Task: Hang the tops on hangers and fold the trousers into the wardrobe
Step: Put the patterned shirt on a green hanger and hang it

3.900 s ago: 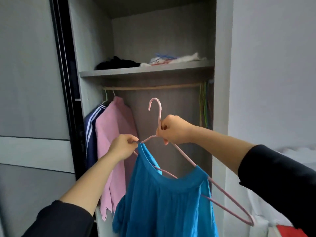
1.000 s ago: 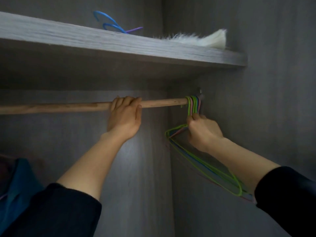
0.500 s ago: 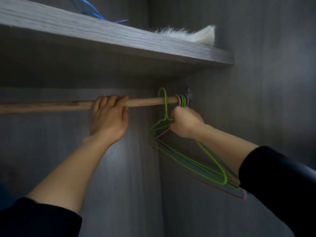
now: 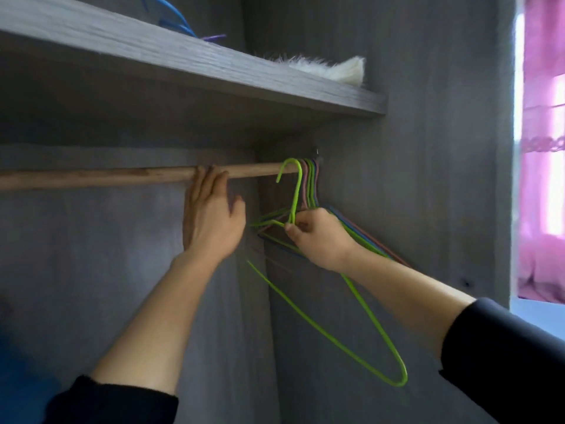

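Now | R hand pinches green hanger | hook up, base down-right

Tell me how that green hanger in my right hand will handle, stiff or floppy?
The green hanger looks like thin wire, probably light and springy, yet it holds its triangle pinched only at the neck by the right hand. Its hook may snag the other hangers bunched beside it.

You see a dim wardrobe, shadowed beneath the shelf; daylight glares through the pink curtain far right; edges bend, slightly soft.
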Tool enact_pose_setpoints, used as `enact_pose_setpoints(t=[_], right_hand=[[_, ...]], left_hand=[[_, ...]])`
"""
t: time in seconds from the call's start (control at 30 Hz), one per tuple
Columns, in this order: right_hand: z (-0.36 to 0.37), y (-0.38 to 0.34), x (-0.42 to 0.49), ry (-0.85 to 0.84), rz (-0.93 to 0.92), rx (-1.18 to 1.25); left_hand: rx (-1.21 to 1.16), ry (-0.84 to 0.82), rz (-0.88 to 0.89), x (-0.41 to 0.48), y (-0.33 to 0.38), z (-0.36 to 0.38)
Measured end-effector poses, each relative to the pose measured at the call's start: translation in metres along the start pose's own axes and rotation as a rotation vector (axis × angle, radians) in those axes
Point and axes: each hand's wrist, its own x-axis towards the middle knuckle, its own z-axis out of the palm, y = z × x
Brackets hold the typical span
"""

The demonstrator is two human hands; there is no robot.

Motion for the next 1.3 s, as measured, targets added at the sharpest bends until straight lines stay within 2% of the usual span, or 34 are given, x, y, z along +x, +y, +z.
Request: enact_pose_setpoints(t=[0.13, 0.37, 0.47, 0.57, 0.73, 0.9, 1.07, 1.3], right_hand=[[-0.016, 0.023, -0.053, -0.073, 0.12, 0.046], [-0.067, 0.053, -0.16, -0.134, 0.315, 0.086], [-0.099, 0.063, -0.206, -0.16, 0.394, 0.143], [-0.14, 0.078, -0.249, -0.192, 0.496, 0.111], [-0.22, 0.114, -0.329, -0.194, 0.632, 0.078], [-0.303, 0.159, -0.425, -0.125, 0.817, 0.028], [-0.379, 0.201, -0.523, -0.033, 0.998, -0.073], [-0.46, 0.266, -0.633, 0.051, 1.234, -0.174]], left_hand=[[-0.279, -0.04, -0.096, -0.052, 0.026, 0.028], [-0.559, -0.179, -0.064, -0.14, 0.093, 0.06], [-0.635, -0.212, 0.049, -0.171, 0.134, 0.062], [-0.748, -0.258, 0.104, -0.197, 0.188, 0.06], [-0.834, -0.356, 0.3, -0.243, 0.296, 0.071], [-0.913, -0.572, 0.273, -0.313, 0.423, 0.093], [-0.93, -0.858, 0.311, -0.39, 0.552, 0.107], [-0.925, -1.144, 0.386, -0.475, 0.689, 0.116]])
